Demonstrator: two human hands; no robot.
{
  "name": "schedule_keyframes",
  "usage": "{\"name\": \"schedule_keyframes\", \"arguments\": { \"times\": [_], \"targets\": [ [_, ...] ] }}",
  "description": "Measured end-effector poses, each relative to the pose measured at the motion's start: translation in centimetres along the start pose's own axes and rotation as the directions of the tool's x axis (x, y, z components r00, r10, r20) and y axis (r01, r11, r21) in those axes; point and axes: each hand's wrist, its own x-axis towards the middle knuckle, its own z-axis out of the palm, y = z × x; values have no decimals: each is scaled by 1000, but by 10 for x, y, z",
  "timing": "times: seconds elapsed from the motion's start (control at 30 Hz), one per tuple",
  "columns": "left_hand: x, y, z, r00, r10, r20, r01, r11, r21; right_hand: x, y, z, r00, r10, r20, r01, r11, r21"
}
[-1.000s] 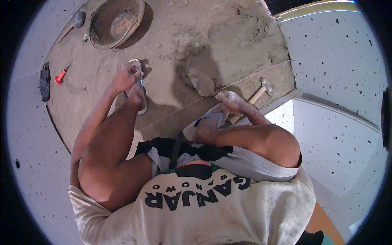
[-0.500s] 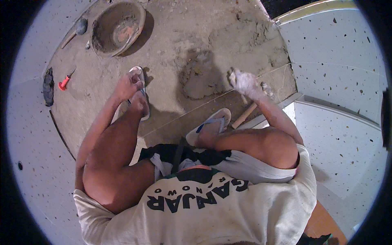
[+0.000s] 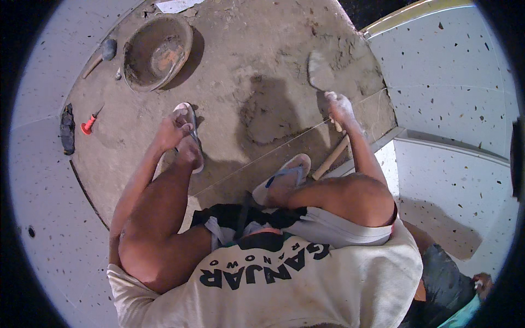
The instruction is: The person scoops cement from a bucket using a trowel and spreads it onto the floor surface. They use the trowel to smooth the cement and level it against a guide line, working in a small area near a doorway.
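My right hand (image 3: 340,111), dusted with pale powder, grips the handle of a trowel (image 3: 321,71). The trowel's flat blade points away from me, over rough grey mortar (image 3: 350,60). My left hand (image 3: 174,130) hangs beside my left foot with its fingers curled together; whether anything is inside them is hidden. Between my hands lies a patch of darker mortar (image 3: 270,117), partly in shadow. A thin string (image 3: 284,134) crosses the ground just on my side of that patch and passes close by my right hand.
A mortar-stained basin (image 3: 183,63) stands far left. Near it lie a hammer (image 3: 103,56), a red-handled pointed tool (image 3: 88,124) and a dark lump (image 3: 66,130). A wooden handle (image 3: 331,158) lies by my right foot. Speckled white tiles (image 3: 437,65) border the ground. Another person's hand (image 3: 482,284) shows lower right.
My right hand has moved a little right and nearer, and the trowel blade now shows flat. My left hand stays by my foot. Another person has appeared at lower right.
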Motion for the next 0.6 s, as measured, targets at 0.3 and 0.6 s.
{"name": "schedule_keyframes", "arguments": {
  "times": [0.3,0.6],
  "targets": [
    [-8,36,-7,1000,-8,26,5,997,82,-14,-3,70,897,48,439,-309,778,546],
    [-5,37,-7,999,-1,33,-5,982,190,-41,-6,103,839,-347,419,394,918,-28]
  ]
}}
